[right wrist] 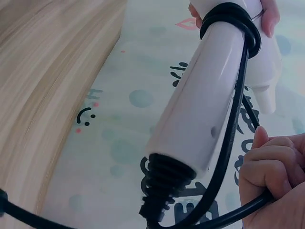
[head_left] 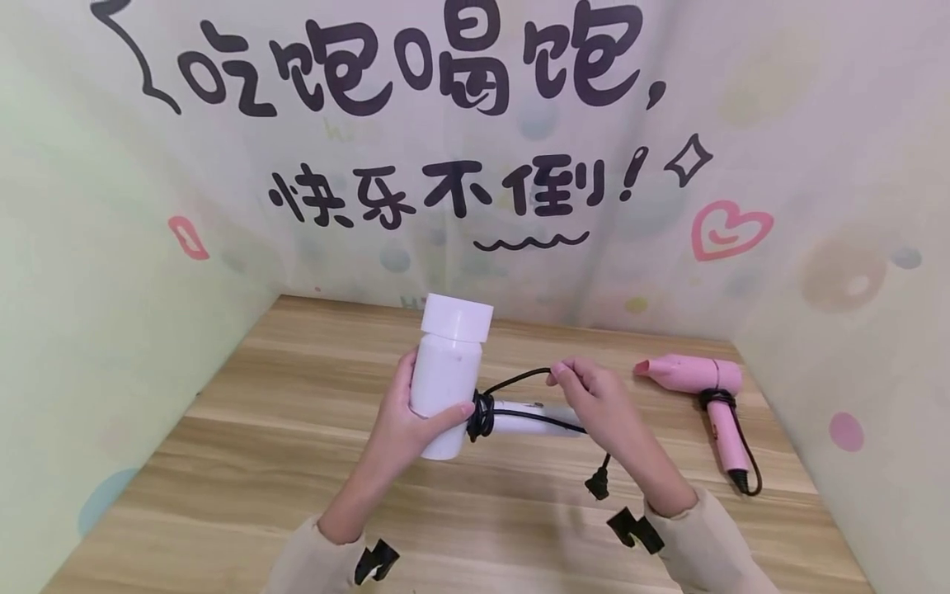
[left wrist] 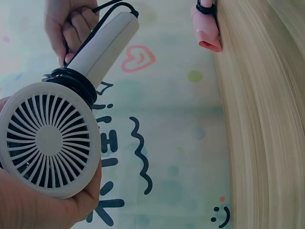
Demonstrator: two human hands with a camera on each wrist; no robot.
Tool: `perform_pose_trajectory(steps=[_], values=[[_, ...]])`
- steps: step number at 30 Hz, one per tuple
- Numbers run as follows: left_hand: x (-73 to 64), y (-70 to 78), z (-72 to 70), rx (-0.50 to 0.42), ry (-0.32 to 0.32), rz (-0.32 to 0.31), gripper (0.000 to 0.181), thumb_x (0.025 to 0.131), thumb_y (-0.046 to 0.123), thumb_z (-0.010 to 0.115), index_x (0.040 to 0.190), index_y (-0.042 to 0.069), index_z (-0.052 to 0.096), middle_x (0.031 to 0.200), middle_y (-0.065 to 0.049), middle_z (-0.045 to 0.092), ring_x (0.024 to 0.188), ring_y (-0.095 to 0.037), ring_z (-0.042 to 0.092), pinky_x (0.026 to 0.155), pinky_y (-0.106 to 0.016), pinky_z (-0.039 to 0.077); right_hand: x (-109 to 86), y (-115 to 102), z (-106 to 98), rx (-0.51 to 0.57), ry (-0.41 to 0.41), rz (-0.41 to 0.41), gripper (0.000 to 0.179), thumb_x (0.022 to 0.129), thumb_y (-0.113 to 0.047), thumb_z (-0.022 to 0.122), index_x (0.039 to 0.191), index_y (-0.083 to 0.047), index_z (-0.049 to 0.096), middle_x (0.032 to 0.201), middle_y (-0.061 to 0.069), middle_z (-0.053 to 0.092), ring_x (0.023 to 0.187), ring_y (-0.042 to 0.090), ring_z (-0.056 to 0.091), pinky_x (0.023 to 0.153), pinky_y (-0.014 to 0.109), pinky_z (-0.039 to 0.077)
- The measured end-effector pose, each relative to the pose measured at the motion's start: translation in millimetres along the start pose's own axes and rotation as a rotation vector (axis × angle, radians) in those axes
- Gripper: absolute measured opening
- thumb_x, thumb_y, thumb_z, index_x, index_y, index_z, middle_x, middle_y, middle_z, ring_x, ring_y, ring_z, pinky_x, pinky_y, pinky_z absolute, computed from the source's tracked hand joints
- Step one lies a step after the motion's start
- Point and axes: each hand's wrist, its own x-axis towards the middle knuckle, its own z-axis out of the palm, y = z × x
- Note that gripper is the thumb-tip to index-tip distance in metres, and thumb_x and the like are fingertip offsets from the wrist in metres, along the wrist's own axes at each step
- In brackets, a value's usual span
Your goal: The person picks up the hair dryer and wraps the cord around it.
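Note:
My left hand [head_left: 406, 427] grips a white hair dryer [head_left: 447, 375] around its body, thumb across the near side. The handle points to the right, and the round slotted grille [left wrist: 49, 139] faces the left wrist camera. Black power cord [head_left: 482, 415] is wound in several turns around the top of the handle. With curled fingers my right hand [head_left: 603, 406] holds a stretch of this cord beside the handle. A loose length runs along the handle to the ribbed sleeve [right wrist: 169, 181] at its end. Below the right hand hangs the black plug [head_left: 597, 483].
A pink hair dryer [head_left: 690, 375] lies at the right of the wooden table [head_left: 297, 396], its black cord wrapped around its handle. Behind the table hangs a pale printed backdrop [head_left: 475, 148] with black lettering; pale walls flank both sides.

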Motion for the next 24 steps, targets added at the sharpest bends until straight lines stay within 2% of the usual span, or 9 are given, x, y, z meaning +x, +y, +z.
perform_pose_trajectory(steps=[5,9,15,21,24], values=[[1.7,-3.6,0.4,-0.024,0.063,-0.034,0.081,0.075,0.017,0.077,0.140,0.016,0.029,0.119,-0.012,0.052,0.101,-0.028,0.055,0.080,-0.041,0.051,-9.7,-5,5,-0.086,-0.044,-0.038,0.023,0.097,-0.024,0.047,0.090,-0.009,0.063,0.058,-0.002,0.039,0.049,0.008,0.034,0.046,0.023,0.033],[3.9,-6.5,1.2,-0.071,0.119,-0.054,0.080,0.076,0.016,0.076,0.140,0.016,0.029,0.120,-0.012,0.052,0.103,-0.028,0.053,0.083,-0.041,0.050,-20.1,-10,17,-0.152,-0.125,-0.123,0.023,0.098,-0.023,0.046,0.086,-0.012,0.062,0.060,-0.005,0.043,0.051,0.006,0.037,0.047,0.022,0.036],[7.2,-7.2,7.7,-0.131,0.155,-0.037,0.079,0.075,0.016,0.076,0.139,0.017,0.031,0.118,-0.009,0.053,0.102,-0.024,0.054,0.082,-0.040,0.050,-27.6,-15,41,-0.133,-0.203,-0.225,0.026,0.100,-0.021,0.041,0.083,-0.011,0.058,0.064,-0.007,0.047,0.058,0.006,0.043,0.056,0.021,0.042],[6.9,-8.0,13.4,-0.218,0.186,-0.047,0.074,0.076,0.009,0.073,0.137,0.016,0.033,0.115,-0.008,0.054,0.098,-0.019,0.054,0.082,-0.035,0.048,-25.0,-15,57,-0.130,-0.216,-0.362,0.022,0.100,-0.021,0.040,0.083,-0.012,0.051,0.059,-0.009,0.037,0.052,0.000,0.033,0.048,0.018,0.035],[7.2,-6.0,14.2,-0.277,0.201,-0.071,0.072,0.077,0.008,0.071,0.137,0.016,0.033,0.116,-0.008,0.053,0.099,-0.018,0.053,0.082,-0.035,0.048,-22.1,-11,61,-0.125,-0.217,-0.410,0.021,0.100,-0.019,0.040,0.085,-0.012,0.051,0.059,-0.009,0.036,0.052,-0.001,0.032,0.049,0.017,0.035]])
